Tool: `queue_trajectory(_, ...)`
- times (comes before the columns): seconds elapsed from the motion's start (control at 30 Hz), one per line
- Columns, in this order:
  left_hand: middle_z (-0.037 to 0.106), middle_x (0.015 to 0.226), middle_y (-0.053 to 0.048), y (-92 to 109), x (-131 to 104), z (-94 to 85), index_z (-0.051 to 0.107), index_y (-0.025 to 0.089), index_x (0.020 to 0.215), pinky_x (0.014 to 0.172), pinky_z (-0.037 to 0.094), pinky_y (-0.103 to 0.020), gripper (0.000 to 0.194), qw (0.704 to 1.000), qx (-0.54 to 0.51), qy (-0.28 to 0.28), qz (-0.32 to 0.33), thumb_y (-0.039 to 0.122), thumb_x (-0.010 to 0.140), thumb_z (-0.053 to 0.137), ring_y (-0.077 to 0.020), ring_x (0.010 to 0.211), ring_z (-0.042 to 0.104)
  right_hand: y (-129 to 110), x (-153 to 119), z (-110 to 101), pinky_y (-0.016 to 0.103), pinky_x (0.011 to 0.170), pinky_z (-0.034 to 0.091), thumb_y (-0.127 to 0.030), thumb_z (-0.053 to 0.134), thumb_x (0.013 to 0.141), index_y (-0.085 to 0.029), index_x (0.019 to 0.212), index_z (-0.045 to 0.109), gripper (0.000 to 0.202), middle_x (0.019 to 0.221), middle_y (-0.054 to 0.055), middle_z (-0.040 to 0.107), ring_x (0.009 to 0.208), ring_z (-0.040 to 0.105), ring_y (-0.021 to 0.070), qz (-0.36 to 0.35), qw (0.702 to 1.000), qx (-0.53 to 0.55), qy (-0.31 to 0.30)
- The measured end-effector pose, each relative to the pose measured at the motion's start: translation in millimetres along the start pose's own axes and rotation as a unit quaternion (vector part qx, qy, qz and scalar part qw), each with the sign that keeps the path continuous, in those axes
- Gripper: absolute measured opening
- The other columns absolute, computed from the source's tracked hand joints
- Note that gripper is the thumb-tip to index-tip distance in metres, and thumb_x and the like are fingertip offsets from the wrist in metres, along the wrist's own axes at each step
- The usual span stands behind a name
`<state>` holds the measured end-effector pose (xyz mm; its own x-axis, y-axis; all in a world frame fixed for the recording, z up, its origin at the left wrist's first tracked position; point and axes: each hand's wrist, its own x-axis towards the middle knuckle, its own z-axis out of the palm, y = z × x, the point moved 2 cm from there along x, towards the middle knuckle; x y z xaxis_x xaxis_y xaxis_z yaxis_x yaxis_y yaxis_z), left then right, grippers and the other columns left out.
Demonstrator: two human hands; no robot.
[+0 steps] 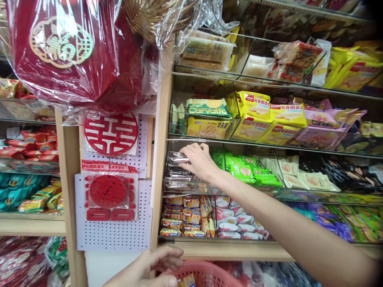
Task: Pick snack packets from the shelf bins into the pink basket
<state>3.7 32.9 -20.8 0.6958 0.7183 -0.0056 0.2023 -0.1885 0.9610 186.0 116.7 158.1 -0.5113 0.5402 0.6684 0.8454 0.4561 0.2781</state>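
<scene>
On the clear shelf bin, silver packets [176, 171] are touched by the open right hand [200, 160]; one red basket [206, 275] is gripped by the left hand [149, 269].

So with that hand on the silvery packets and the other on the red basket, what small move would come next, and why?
Probably closing the fingers on the top packet and lifting it out. The right hand lies flat on the stack of silver packets in the clear bin, its grip not yet closed, while the left hand holds the rim of the red basket just below.
</scene>
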Motion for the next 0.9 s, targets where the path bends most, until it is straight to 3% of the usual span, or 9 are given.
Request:
queue_trajectory(0.17, 0.056, 0.132, -0.006, 0, 10, -2.0, 0.054, 0.027, 0.119, 0.107, 0.032, -0.041, 0.043, 0.996, -0.065, 0.028, 0.06, 0.042, 0.079, 0.059, -0.0215, 0.123, 0.048, -17, -25, -32, 0.04, 0.09, 0.023, -0.029, 0.058, 0.085, -0.018, 0.104, 0.055, 0.022, 0.105, 0.007, 0.063, 0.105, 0.048, 0.0242, -0.009, 0.996, 0.0, 0.083)
queue_trajectory(0.27, 0.052, 0.136, -0.007, 3, 16, -2.4, 0.052, 0.026, 0.122, 0.109, 0.03, -0.041, 0.042, 0.986, -0.128, 0.072, 0.085, 0.038, 0.082, 0.058, -0.0215, 0.125, 0.046, -34, -53, -46, 0.039, 0.089, 0.028, -0.03, 0.057, 0.086, -0.02, 0.104, 0.054, 0.021, 0.104, 0.005, 0.062, 0.099, 0.051, 0.0221, 0.012, 0.99, 0.07, 0.123)
queue_trajectory(0.33, 0.051, 0.137, -0.009, 7, 18, 0.9, 0.05, 0.022, 0.123, 0.11, 0.03, -0.042, 0.044, 0.97, -0.206, 0.094, 0.088, 0.037, 0.082, 0.057, -0.0227, 0.125, 0.046, -48, -75, -45, 0.038, 0.087, 0.032, -0.032, 0.055, 0.087, -0.022, 0.104, 0.053, 0.019, 0.103, 0.005, 0.062, 0.095, 0.053, 0.0209, 0.032, 0.983, 0.139, 0.114)
queue_trajectory(0.43, 0.052, 0.135, -0.009, 13, 21, 12.0, 0.048, 0.021, 0.123, 0.111, 0.027, -0.041, 0.046, 0.919, -0.369, 0.097, 0.102, 0.028, 0.079, 0.061, -0.0241, 0.125, 0.046, -69, -103, -29, 0.036, 0.082, 0.039, -0.033, 0.054, 0.087, -0.026, 0.104, 0.054, 0.018, 0.104, 0.004, 0.061, 0.093, 0.054, 0.0205, 0.084, 0.963, 0.252, 0.04)
queue_trajectory(0.53, 0.057, 0.129, -0.009, 17, 26, 25.5, 0.037, 0.022, 0.131, 0.112, 0.024, -0.043, 0.067, 0.866, -0.48, 0.065, 0.125, 0.013, 0.07, 0.063, -0.0243, 0.126, 0.045, -83, -118, -4, 0.034, 0.079, 0.042, -0.027, 0.058, 0.083, -0.026, 0.1, 0.054, 0.017, 0.1, 0.001, 0.06, 0.09, 0.054, 0.019, 0.152, 0.928, 0.339, -0.043)
queue_trajectory(0.67, 0.061, 0.121, -0.008, 16, 35, 37.0, 0.022, 0.024, 0.14, 0.112, 0.024, -0.044, 0.088, 0.84, -0.526, 0.041, 0.122, 0.007, 0.063, 0.061, -0.0244, 0.126, 0.045, -87, -121, 19, 0.033, 0.079, 0.042, -0.017, 0.058, 0.078, -0.024, 0.096, 0.055, 0.019, 0.096, 0.0, 0.059, 0.088, 0.053, 0.0178, 0.204, 0.905, 0.364, -0.086)
queue_trajectory(0.77, 0.065, 0.115, -0.005, 9, 41, 40.3, 0.029, 0.024, 0.137, 0.113, 0.021, -0.039, 0.085, 0.829, -0.546, 0.049, 0.108, 0.004, 0.059, 0.057, -0.0212, 0.126, 0.045, -85, -123, 29, 0.035, 0.082, 0.041, -0.019, 0.057, 0.078, -0.023, 0.099, 0.056, 0.021, 0.098, 0.001, 0.059, 0.09, 0.054, 0.0189, 0.215, 0.902, 0.36, -0.101)
queue_trajectory(0.9, 0.068, 0.106, -0.002, -2, 47, 41.3, 0.052, 0.021, 0.12, 0.112, 0.021, -0.035, 0.061, 0.826, -0.549, 0.063, 0.109, 0.003, 0.062, 0.051, -0.0185, 0.119, 0.051, -81, -133, 44, 0.037, 0.086, 0.042, -0.023, 0.055, 0.08, -0.025, 0.114, 0.055, 0.034, 0.106, 0.003, 0.06, 0.096, 0.055, 0.0209, 0.221, 0.898, 0.361, -0.12)
